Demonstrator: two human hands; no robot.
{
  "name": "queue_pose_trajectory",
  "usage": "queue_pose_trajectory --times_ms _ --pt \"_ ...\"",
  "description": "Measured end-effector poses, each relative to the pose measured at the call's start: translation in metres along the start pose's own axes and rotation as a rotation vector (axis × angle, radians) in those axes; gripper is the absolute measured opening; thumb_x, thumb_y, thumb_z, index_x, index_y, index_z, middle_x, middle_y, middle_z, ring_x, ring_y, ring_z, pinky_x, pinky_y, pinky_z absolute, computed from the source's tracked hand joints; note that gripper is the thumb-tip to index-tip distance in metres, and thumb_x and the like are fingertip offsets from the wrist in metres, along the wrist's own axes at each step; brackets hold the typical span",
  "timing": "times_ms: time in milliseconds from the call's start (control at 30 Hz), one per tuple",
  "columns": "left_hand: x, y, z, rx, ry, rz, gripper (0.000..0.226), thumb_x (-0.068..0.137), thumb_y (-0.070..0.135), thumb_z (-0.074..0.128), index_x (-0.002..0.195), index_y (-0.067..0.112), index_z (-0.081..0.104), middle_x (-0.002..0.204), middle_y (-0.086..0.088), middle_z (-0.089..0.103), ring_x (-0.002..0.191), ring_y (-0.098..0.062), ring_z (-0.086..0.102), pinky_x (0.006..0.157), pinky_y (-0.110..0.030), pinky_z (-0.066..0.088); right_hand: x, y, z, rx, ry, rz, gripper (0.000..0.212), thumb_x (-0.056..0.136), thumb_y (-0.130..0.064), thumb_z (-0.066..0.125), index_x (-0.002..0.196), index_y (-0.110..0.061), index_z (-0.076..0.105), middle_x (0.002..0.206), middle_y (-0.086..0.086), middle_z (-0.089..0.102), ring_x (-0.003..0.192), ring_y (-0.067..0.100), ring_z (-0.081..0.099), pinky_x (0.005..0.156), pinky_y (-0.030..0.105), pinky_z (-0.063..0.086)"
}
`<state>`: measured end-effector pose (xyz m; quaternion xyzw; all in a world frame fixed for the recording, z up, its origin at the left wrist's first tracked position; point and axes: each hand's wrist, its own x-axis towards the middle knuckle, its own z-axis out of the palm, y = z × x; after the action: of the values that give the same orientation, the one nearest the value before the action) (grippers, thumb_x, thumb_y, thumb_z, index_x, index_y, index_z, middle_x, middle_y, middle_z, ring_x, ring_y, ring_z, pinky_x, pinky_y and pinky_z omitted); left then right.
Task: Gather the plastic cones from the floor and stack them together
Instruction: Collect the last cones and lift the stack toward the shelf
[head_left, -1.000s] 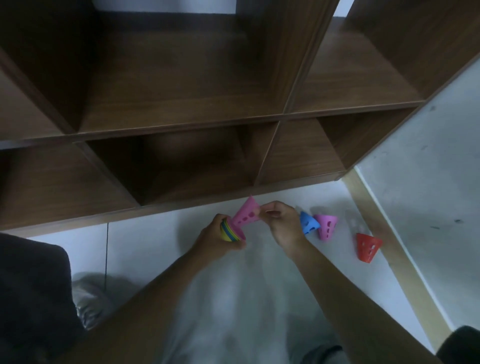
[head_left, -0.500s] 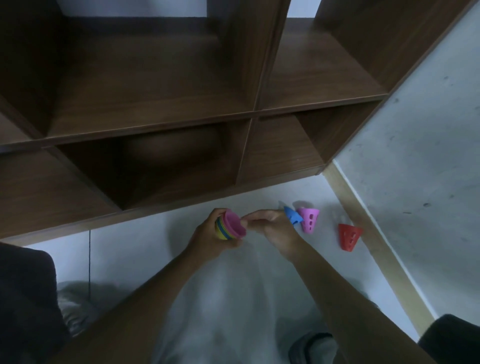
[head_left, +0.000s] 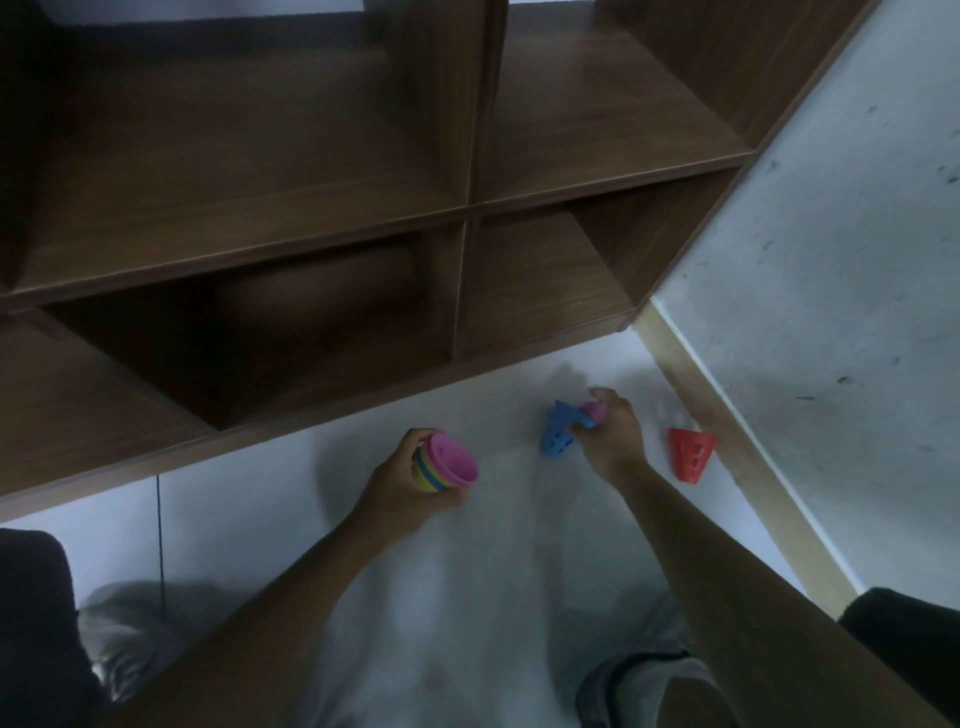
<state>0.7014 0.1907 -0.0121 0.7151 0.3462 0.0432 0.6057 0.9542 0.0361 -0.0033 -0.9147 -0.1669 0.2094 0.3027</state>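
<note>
Left hand (head_left: 400, 480), fingers curled round nested stack of plastic cones (head_left: 445, 464): pink cone innermost, open mouth toward camera, yellow, green and blue rims showing behind. Right hand (head_left: 610, 436), low over white floor (head_left: 270, 509), fingers closed on blue perforated plastic cone (head_left: 557, 432), wide end down; purple plastic cone (head_left: 593, 411) partly hidden at fingertips, hold on it unclear. Red perforated plastic cone (head_left: 690, 459) on floor just right of right hand, beside pale wooden skirting strip (head_left: 748, 467). Dark brown wooden shelf unit (head_left: 363, 208) behind.
</note>
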Motion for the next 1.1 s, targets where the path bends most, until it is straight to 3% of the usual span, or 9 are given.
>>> queue_pose_trajectory --times_ms 100,233,333,500,633,800,900,1033,1100 --pt "-0.001 -0.001 0.0 0.01 -0.012 -0.01 0.083 0.046 0.058 0.083 0.121 0.042 0.052 0.118 0.013 0.062 0.106 -0.011 0.064 0.089 -0.039 0.06 0.001 0.006 0.001 -0.066 -0.041 0.001 0.049 0.092 -0.012 0.066 0.138 -0.013 0.051 0.126 0.006 0.057 0.115 0.023 0.057 0.098 0.033 0.048" --pt "-0.002 -0.002 0.0 0.042 -0.034 -0.004 0.083 0.049 0.059 0.085 0.123 0.041 0.053 0.12 0.014 0.063 0.106 -0.011 0.065 0.088 -0.039 0.061 0.001 0.009 0.007 -0.082 -0.04 0.039 0.035 0.097 -0.014 0.058 0.131 -0.014 0.059 0.127 0.009 0.062 0.115 0.026 0.06 0.099 0.039 0.052" --pt "0.0 0.0 0.0 0.063 -0.04 0.004 0.081 0.048 0.06 0.085 0.121 0.044 0.053 0.12 0.015 0.064 0.107 -0.009 0.065 0.089 -0.036 0.06 0.001 0.008 0.009 -0.159 -0.012 0.026 0.029 0.101 -0.016 0.049 0.127 -0.017 0.061 0.123 0.009 0.063 0.11 0.024 0.06 0.089 0.032 0.051" --pt "0.003 0.0 -0.003 0.098 -0.029 -0.028 0.078 0.046 0.06 0.085 0.116 0.048 0.053 0.118 0.019 0.063 0.107 -0.007 0.064 0.09 -0.036 0.06 -0.001 0.008 0.017 -0.257 -0.018 -0.013 0.021 0.101 -0.017 0.046 0.111 -0.013 0.065 0.109 0.012 0.067 0.1 0.029 0.065 0.082 0.033 0.053" --pt "0.004 -0.001 -0.004 0.142 -0.016 -0.062 0.079 0.054 0.051 0.09 0.122 0.041 0.051 0.117 0.015 0.062 0.109 -0.013 0.063 0.091 -0.036 0.059 -0.002 -0.002 0.021 -0.143 -0.014 -0.076 0.021 0.1 -0.017 0.056 0.112 -0.008 0.072 0.112 0.01 0.069 0.091 0.015 0.058 0.084 0.022 0.046" --pt "0.005 -0.001 -0.005 0.232 0.043 -0.089 0.072 0.068 0.036 0.093 0.127 0.029 0.051 0.116 0.004 0.062 0.104 -0.019 0.062 0.088 -0.036 0.058 -0.005 -0.033 0.025 0.107 -0.093 -0.133 0.016 0.09 -0.013 0.069 0.104 -0.008 0.075 0.095 0.006 0.072 0.085 0.019 0.067 0.074 0.025 0.049" --pt "0.008 0.001 -0.005 0.216 0.059 -0.104 0.074 0.068 0.036 0.093 0.128 0.026 0.052 0.115 0.003 0.063 0.103 -0.02 0.063 0.085 -0.036 0.059 -0.015 -0.056 0.025 0.192 -0.245 -0.192 0.009 0.088 -0.01 0.073 0.097 -0.013 0.073 0.085 -0.002 0.069 0.077 0.007 0.063 0.062 0.007 0.043" --pt "0.009 0.004 -0.003 0.187 0.075 -0.099 0.067 0.067 0.037 0.093 0.121 0.029 0.053 0.107 0.008 0.066 0.095 -0.016 0.066 0.083 -0.036 0.06 -0.027 -0.073 0.03 0.296 -0.401 -0.231 0.018 0.081 -0.004 0.079 0.081 -0.022 0.072 0.086 0.01 0.072 0.08 0.022 0.066 0.073 0.029 0.05" --pt "0.01 0.006 -0.002 0.169 0.082 -0.09 0.067 0.065 0.041 0.092 0.118 0.031 0.053 0.106 0.009 0.067 0.095 -0.015 0.067 0.085 -0.039 0.06 -0.033 -0.076 0.031 0.257 -0.472 -0.282 0.019 0.082 -0.006 0.078 0.081 -0.024 0.072 0.086 0.008 0.073 0.083 0.023 0.068 0.076 0.033 0.053"
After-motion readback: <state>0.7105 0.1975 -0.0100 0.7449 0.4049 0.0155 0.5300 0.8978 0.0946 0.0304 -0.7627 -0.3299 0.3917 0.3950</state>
